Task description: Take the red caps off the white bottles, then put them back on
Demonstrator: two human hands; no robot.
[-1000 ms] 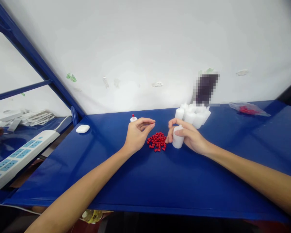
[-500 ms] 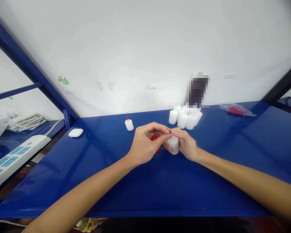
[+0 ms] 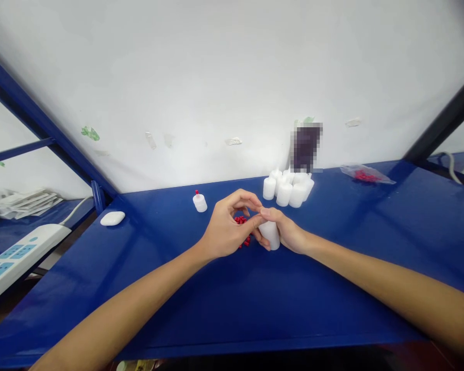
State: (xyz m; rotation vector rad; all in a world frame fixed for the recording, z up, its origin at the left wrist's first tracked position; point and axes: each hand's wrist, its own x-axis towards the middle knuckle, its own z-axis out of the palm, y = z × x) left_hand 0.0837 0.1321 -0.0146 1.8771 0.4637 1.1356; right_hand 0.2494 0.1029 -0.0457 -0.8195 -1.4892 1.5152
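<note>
A small white plastic bottle (image 3: 269, 234) stands upright between my hands, low over the blue table. My right hand (image 3: 290, 230) is wrapped round its right side, thumb up at its top. My left hand (image 3: 232, 224) pinches at the bottle's top; the fingertips of both hands meet there and cover a small red cap, of which a trace of red showed earlier. Behind my left fingers lies a pile of small red caps (image 3: 247, 240), partly hidden. Farther left, one white bottle with a red cap (image 3: 200, 203) stands alone.
Several white bottles (image 3: 284, 195) stand grouped at the back, before a pixelated dark rectangle (image 3: 306, 148). A clear bag of red pieces (image 3: 366, 175) lies back right. At left are a white rounded case (image 3: 112, 218), a power strip (image 3: 21, 257) and a blue frame post (image 3: 97, 197).
The whole view has shifted slightly, with things sitting a little farther left. Both hands stay on the bottle, and the red speck between the fingertips is now covered.
</note>
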